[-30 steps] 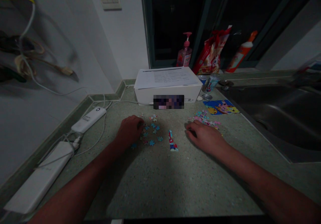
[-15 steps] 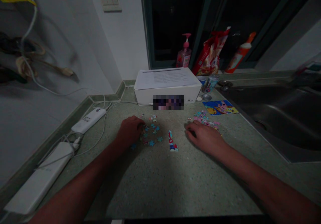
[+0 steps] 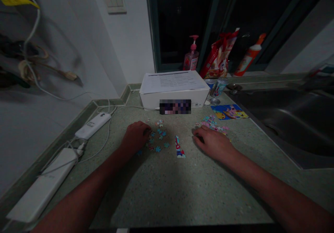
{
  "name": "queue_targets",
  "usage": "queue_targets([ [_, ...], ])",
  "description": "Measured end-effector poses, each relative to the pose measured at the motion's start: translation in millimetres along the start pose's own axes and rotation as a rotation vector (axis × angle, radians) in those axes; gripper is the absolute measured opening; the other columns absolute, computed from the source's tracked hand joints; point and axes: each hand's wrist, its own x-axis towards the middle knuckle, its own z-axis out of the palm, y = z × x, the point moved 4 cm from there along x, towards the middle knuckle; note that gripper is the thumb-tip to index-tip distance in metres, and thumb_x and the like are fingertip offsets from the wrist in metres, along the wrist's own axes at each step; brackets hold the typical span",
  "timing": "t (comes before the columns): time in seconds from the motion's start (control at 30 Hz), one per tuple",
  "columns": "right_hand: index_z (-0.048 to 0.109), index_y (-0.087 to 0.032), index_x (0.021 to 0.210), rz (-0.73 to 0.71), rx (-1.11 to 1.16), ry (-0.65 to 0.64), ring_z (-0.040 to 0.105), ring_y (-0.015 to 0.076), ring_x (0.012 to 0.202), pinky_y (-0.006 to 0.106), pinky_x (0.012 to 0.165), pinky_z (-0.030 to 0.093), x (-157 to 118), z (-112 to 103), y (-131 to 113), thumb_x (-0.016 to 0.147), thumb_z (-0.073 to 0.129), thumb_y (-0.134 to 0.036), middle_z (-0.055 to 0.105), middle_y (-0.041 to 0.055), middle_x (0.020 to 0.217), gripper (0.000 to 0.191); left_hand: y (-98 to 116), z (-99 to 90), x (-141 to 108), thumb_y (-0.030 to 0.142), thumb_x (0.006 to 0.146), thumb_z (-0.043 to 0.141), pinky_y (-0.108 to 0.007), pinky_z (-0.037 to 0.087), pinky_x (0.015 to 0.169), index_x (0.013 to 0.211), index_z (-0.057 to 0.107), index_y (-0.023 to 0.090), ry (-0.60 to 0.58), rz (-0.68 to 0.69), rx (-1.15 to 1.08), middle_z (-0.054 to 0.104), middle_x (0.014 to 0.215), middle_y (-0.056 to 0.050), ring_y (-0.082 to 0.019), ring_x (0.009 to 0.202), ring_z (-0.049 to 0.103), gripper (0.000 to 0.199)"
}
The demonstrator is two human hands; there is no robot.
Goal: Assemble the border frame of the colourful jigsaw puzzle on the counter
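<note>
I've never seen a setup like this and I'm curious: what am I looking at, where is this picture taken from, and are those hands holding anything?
There is no machine here, only a person's two bare hands. A camera worn on the person's head looks forward and down, so the arms enter from the bottom of the picture.

The left hand rests at the edge of scattered blue jigsaw pieces. The right hand lies just below a pile of pink and teal pieces. Neither hand clearly holds a piece, though the fingers partly hide what is under them.

Between the hands lies a narrow strip of pieces. Everything sits on a speckled green countertop, with a cartoon picture card and a white box beyond, and a steel sink to the right.
</note>
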Motion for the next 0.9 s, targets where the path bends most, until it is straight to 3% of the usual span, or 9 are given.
queue_targets([
  [0.9, 0.072, -0.019, 0.107, 0.013, 0.009, -0.019, 0.071, 0.024, 0.09, 0.033, 0.07, 0.042, 0.1, 0.5, -0.1, 0.103, 0.053, -0.028, 0.072, 0.0091, 0.104, 0.021, 3.4, -0.5, -1.9, 0.019, 0.101, 0.057, -0.044, 0.053, 0.097, 0.109, 0.08, 0.022, -0.01, -0.002, 0.017, 0.076, 0.106, -0.01, -0.028, 0.103, 0.07, 0.025],
])
